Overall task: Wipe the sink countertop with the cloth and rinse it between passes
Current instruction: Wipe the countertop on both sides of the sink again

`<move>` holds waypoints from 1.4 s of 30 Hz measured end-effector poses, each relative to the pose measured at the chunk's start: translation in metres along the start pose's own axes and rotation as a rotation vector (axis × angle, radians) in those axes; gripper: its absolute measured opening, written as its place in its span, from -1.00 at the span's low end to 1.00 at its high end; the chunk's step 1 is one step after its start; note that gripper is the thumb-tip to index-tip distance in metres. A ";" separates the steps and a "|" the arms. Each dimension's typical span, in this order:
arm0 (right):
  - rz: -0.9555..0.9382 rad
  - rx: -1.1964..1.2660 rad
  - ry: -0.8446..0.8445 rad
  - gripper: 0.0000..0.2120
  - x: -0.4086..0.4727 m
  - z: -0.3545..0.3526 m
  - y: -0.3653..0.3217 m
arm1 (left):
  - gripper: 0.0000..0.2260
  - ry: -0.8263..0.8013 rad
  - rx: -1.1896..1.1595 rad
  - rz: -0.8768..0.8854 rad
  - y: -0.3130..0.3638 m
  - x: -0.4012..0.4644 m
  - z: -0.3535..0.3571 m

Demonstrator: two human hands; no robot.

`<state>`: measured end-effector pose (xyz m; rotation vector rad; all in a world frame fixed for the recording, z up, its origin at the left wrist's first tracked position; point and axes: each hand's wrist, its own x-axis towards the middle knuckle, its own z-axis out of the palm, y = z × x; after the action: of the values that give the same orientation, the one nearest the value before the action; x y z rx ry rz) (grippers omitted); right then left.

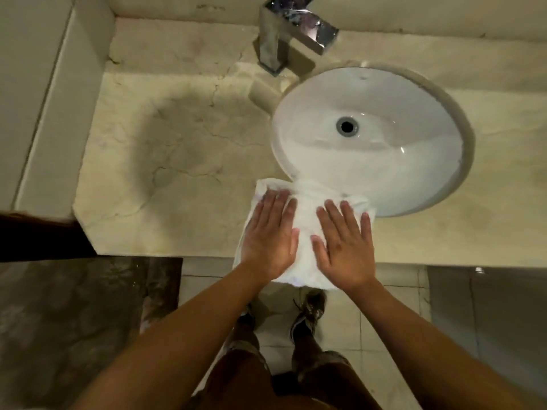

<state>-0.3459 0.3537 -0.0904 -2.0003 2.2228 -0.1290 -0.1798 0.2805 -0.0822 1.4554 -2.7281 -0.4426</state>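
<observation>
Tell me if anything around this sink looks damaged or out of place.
The countertop left of the basin shows branching cracks and a dark blotch. The cloth, under both flat hands, overhangs the front edge and the basin rim.

Below you the floor is laid in pale square tiles with thin dark joints. To your left a dark mottled panel stands beside the tiles, and a pale wall rises further up. The light is dim and yellowish.
</observation>
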 end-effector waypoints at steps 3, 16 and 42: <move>0.106 0.016 0.015 -0.44 -0.009 -0.006 0.008 | -0.45 -0.020 -0.013 0.081 0.014 0.009 0.002; 0.089 0.044 0.027 -0.45 -0.023 -0.010 0.034 | -0.44 -0.053 0.033 0.064 0.043 0.014 0.010; 0.244 0.054 0.022 -0.45 -0.065 -0.026 0.169 | -0.46 -0.089 -0.020 0.150 0.179 0.051 0.041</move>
<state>-0.5094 0.4357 -0.0888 -1.6928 2.4270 -0.1814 -0.3603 0.3424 -0.0816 1.2439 -2.8663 -0.5387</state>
